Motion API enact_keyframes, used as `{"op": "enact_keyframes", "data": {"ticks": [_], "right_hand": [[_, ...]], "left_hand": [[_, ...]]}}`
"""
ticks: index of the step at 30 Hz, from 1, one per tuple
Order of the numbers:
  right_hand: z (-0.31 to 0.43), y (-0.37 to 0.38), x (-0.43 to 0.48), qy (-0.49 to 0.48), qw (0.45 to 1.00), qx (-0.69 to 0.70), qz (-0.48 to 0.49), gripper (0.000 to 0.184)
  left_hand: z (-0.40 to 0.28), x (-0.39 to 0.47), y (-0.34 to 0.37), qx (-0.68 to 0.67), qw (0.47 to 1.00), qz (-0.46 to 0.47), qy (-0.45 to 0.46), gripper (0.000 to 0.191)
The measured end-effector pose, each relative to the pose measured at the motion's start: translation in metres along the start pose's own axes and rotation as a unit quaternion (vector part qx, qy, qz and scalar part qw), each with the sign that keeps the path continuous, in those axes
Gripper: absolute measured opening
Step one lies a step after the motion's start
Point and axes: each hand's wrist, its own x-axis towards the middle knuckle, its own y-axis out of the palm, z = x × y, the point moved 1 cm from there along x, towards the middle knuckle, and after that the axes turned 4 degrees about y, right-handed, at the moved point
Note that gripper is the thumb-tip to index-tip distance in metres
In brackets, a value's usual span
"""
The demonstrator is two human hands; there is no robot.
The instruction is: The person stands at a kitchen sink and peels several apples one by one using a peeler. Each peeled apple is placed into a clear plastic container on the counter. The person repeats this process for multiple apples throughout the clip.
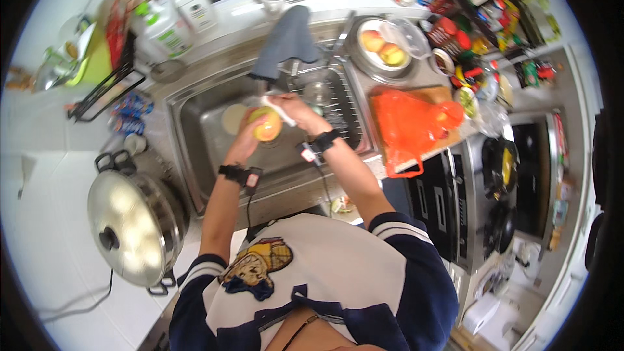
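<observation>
Over the stainless steel sink (195,156), my left hand (248,134) holds a round yellow and pink fruit (266,125), which looks like a peach. Just right of it, my right hand (296,109) grips a white cloth or sponge (279,110), close beside the fruit; whether they touch I cannot tell. A pale round disc (235,119) lies in the basin behind my left hand. A grey cloth (285,41) drapes over the faucet area above the sink. More fruit (372,40) of similar colour sits in a white bowl inside a metal basin (380,75) at the right.
An orange plastic bag (404,122) covers much of a wooden cutting board (441,92) right of the sink. A wire rack (352,102) stands in the sink's right side. At the left stands a large lidded steel pot (131,224). Soap bottles (168,31) line the back left.
</observation>
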Motion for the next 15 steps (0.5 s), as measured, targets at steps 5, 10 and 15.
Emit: {"op": "enact_keyframes", "data": {"ticks": [5, 10, 15], "right_hand": [[-0.003, 0.003, -0.032, -0.055, 0.989, 0.103, -0.085, 0.041], [-0.012, 0.038, -0.068, -0.346, 0.87, -0.265, -0.23, 0.041], [-0.028, 0.048, -0.061, -0.384, 0.797, -0.386, -0.26, 0.044]], "left_hand": [[-0.005, 0.013, -0.002, -0.131, 0.986, -0.067, -0.079, 0.045], [-0.012, 0.01, 0.012, -0.195, 0.978, -0.051, -0.055, 0.04], [0.012, 0.018, 0.021, -0.168, 0.977, -0.115, -0.056, 0.042]]}}
